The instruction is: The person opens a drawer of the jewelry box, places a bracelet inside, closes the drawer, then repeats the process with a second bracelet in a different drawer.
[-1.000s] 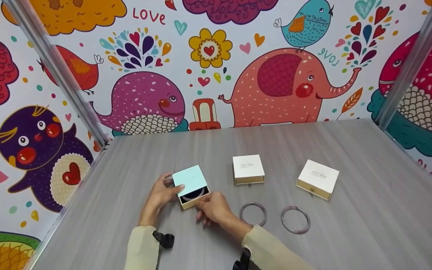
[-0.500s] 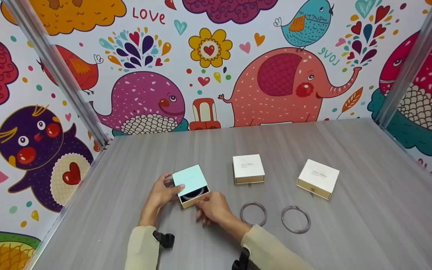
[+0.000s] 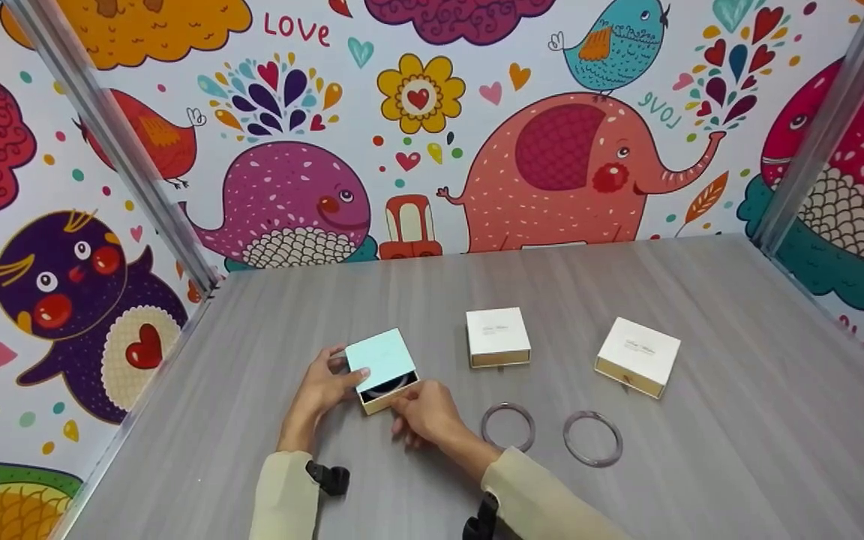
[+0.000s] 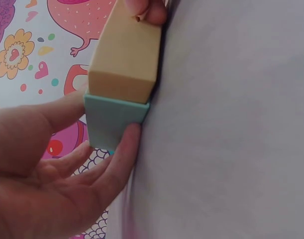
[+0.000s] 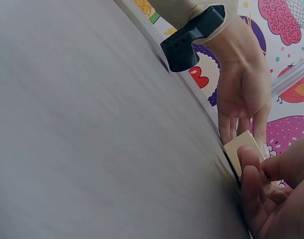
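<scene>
A small gift box with a pale teal sleeve [image 3: 381, 358] lies at the left middle of the table. Its cream drawer [image 3: 379, 406] sticks part way out toward the front, and a bangle [image 3: 389, 389] shows inside against a dark lining. My left hand [image 3: 325, 384] grips the sleeve from the left, thumb on top. At the drawer's front right corner is my right hand [image 3: 430, 411], its thumb and finger pinching a small brown ribbon pull [image 4: 138, 19] on the drawer's front. Two more bangles, one nearer [image 3: 508, 426] and one farther right [image 3: 592, 439], lie flat beyond the right hand.
Behind the bangles stand two white gift boxes, one in the middle [image 3: 498, 336] and one at the right [image 3: 638, 355], with gold-coloured fronts. A grey wood-grain table [image 3: 312, 300] carries everything. Printed walls and metal posts [image 3: 113, 142] border it.
The cream drawer has slid slightly into the teal sleeve, so a little less of the bangle shows. Both hands keep their places on the box.
</scene>
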{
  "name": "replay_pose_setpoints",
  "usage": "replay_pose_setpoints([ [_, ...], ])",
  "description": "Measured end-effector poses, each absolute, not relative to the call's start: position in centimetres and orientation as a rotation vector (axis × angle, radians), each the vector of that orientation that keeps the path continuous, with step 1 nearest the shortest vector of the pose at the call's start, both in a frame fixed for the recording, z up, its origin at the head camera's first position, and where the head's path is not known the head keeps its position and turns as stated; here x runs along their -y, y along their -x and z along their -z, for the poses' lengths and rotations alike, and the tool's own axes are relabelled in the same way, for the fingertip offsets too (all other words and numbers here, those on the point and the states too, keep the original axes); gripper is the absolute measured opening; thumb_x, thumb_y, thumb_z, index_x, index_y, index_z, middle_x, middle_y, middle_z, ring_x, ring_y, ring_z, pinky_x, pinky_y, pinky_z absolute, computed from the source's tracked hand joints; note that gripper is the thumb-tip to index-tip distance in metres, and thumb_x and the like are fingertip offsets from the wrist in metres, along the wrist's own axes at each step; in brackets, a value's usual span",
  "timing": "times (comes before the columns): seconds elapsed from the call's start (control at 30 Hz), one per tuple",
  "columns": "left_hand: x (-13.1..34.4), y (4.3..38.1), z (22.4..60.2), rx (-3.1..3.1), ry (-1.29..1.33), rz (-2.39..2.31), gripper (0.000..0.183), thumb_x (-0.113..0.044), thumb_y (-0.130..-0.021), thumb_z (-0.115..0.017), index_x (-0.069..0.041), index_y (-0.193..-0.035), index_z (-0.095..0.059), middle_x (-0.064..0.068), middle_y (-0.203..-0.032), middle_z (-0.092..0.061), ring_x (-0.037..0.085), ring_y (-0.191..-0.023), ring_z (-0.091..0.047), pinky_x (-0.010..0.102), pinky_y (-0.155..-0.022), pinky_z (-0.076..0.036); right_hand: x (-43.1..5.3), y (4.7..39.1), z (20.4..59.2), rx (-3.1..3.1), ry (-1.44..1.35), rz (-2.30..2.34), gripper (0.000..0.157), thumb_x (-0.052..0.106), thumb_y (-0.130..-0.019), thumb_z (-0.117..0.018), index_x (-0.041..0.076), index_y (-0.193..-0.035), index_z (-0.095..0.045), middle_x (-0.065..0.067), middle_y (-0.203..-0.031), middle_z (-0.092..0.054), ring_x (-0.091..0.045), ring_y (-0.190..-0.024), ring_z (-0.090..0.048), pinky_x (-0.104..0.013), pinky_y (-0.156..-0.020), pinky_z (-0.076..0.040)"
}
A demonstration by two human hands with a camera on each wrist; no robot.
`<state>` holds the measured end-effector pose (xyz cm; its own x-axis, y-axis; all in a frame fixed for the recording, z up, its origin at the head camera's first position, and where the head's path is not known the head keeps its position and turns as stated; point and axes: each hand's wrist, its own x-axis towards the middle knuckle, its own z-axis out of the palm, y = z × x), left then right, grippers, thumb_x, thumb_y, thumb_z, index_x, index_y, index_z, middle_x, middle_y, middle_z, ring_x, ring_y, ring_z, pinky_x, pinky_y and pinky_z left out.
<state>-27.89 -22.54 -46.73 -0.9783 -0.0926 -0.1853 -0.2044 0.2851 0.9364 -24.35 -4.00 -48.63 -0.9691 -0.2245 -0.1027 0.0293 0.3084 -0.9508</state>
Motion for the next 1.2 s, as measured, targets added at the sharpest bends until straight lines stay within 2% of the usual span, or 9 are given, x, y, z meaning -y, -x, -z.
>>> replay_pose_setpoints([
  [0.3,22.55,27.93,46.78,-2.465,0.291,-1.795,0.072,-0.001,-0.091,-0.070,0.004,-0.151,-0.031,0.035,-0.146,-0.042,0.030,-0.105,-0.063,0.043,-0.085,-0.059,4.15,24.61,48.77,-2.330,0.174,1.753,0.016,0.007,-0.095,-0.062,0.000,-0.085,-0.073,-0.001,-0.053,-0.066,-0.004,-0.036,-0.051,-0.021,-0.037,-0.045],
  [1.2,22.49,27.90,46.77,-2.466,0.283,-1.784,0.072,-0.001,-0.091,-0.069,0.004,-0.152,-0.031,0.035,-0.147,-0.041,0.030,-0.106,-0.063,0.044,-0.087,-0.059,4.32,24.81,48.69,-2.377,0.155,1.693,0.016,0.010,-0.096,-0.064,0.003,-0.087,-0.075,0.001,-0.052,-0.064,-0.004,-0.035,-0.050,-0.021,-0.036,-0.044],
])
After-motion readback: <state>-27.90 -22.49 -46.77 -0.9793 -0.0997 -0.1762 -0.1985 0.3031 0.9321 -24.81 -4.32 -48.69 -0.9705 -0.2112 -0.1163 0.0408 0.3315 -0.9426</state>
